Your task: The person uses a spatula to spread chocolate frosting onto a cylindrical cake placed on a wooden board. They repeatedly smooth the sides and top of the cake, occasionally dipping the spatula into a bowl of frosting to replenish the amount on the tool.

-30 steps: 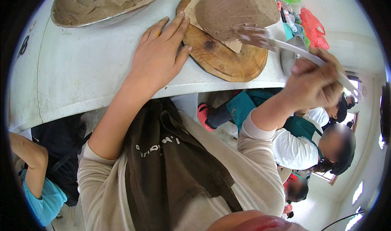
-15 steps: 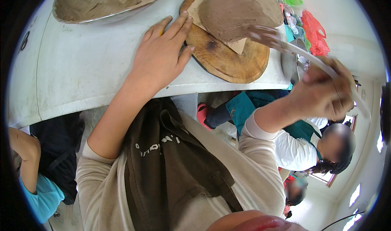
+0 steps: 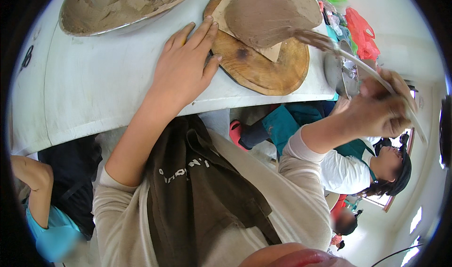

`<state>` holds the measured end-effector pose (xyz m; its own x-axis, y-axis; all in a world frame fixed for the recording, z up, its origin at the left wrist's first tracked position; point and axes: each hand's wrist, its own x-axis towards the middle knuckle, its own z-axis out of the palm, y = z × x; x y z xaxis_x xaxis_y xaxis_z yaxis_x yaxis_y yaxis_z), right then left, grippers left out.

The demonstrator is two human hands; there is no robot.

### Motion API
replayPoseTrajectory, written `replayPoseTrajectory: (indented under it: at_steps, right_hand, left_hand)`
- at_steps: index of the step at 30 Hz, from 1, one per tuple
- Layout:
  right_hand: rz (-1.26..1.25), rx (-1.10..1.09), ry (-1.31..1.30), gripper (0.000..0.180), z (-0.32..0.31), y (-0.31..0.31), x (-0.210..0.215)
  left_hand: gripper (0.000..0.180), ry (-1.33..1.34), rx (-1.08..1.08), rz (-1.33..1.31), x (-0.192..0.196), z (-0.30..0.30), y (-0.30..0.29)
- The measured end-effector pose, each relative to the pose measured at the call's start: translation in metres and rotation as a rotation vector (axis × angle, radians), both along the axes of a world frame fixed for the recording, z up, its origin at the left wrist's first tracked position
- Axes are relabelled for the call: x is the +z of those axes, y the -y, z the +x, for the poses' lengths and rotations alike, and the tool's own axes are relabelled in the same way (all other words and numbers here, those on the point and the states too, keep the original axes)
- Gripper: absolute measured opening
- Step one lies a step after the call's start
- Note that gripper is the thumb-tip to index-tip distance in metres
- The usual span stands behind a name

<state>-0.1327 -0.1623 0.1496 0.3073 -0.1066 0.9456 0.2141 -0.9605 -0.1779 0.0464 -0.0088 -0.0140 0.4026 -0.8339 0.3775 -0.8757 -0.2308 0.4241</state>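
My right hand [image 3: 379, 109] is closed round the long pale handle of a spatula [image 3: 348, 55]. Brown paste coats its blurred blade, whose tip meets the right side of a brown-frosted cake [image 3: 270, 15]. The cake rests on a square cardboard base [image 3: 273, 52], which lies on a round wooden board [image 3: 263, 76]. Fingers stretched out, my left hand [image 3: 186, 62] lies flat on the table with its fingertips at the board's left edge. To the far left of that hand stands a metal bowl [image 3: 122, 29] holding brown frosting. The top of the cake is cut off by the view.
The white table [image 3: 94, 88] ends in a curved front edge near me. A metal pot [image 3: 335, 73] and a red plastic bag [image 3: 361, 31] are beyond the board on the right. Another person [image 3: 346, 170] is close by on the right; a bare arm [image 3: 37, 182] shows at left.
The spatula blade has shifted slightly right along the cake's side, with my right hand a little lower. My left hand stays by the board. The view has shifted slightly.
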Motion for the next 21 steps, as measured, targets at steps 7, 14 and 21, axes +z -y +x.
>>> replayPoseTrajectory:
  at_steps: [7,14,21]
  right_hand:
    - [0.134,0.118,-0.187,0.017,-0.006,-0.011,-0.023]
    - [0.152,-0.031,-0.071,0.029,-0.004,0.012,0.005]
    - [0.238,0.238,-0.151,0.018,0.002,0.006,-0.026]
  left_hand:
    - [0.056,-0.02,-0.035,0.01,0.006,-0.003,0.004]
    - [0.056,0.021,-0.055,0.064,0.011,-0.003,0.005]
    - [0.056,0.018,-0.072,0.045,0.009,-0.003,0.007]
